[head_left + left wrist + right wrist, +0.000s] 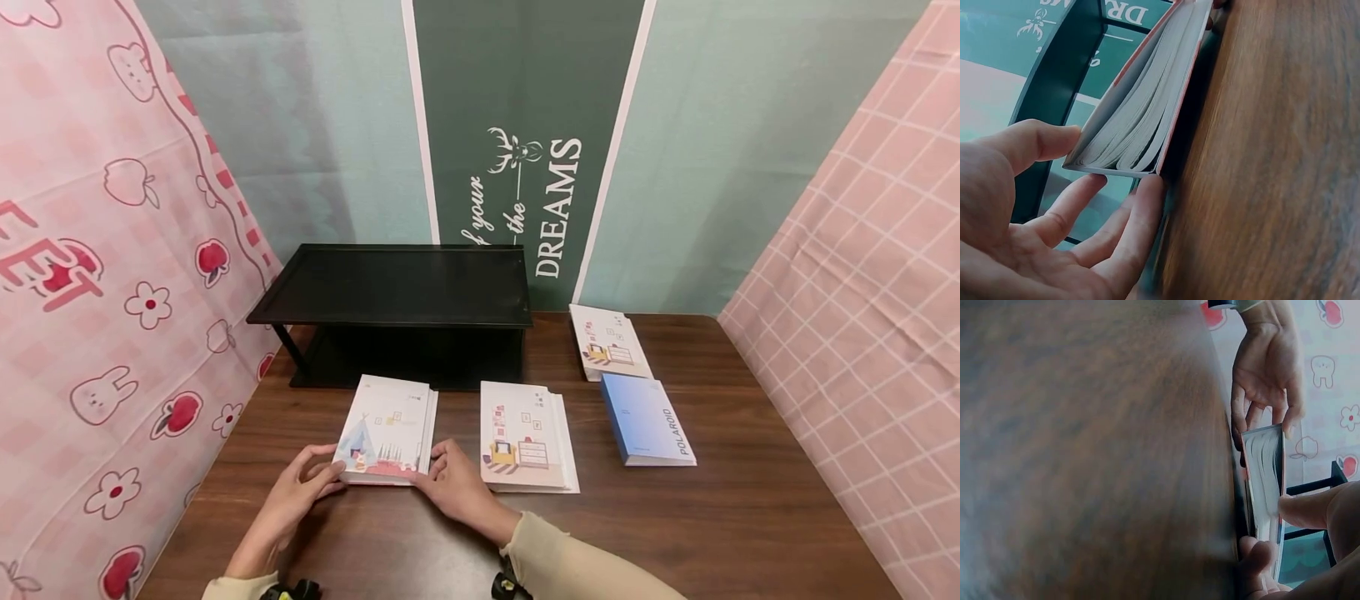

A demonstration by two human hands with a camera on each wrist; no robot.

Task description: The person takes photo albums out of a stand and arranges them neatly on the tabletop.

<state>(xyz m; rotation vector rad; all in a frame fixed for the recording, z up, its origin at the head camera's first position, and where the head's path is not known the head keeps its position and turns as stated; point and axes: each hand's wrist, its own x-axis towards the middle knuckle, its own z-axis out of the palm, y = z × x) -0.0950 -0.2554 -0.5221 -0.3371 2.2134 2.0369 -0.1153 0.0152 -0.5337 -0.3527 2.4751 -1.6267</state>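
Both hands hold a white photo album (386, 425) with a blue tent drawn on its cover, just in front of the black shelf. My left hand (296, 492) grips its near left corner, thumb on the cover and fingers against the spine (1113, 170). On the near right corner, my right hand (459, 487) pinches the album, thumb on top and curled fingers at the side. The left wrist view shows its thick pages (1141, 106) between the covers, and the lower cover appears lifted from the wooden table (1272, 156).
A black two-tier shelf (397, 283) stands behind the held album. To the right lies a white album with a yellow armchair drawing (521, 433). Farther right are a blue POLAROID album (648, 421) and another white album (609, 342). Cloth hangings enclose the table's back and sides.
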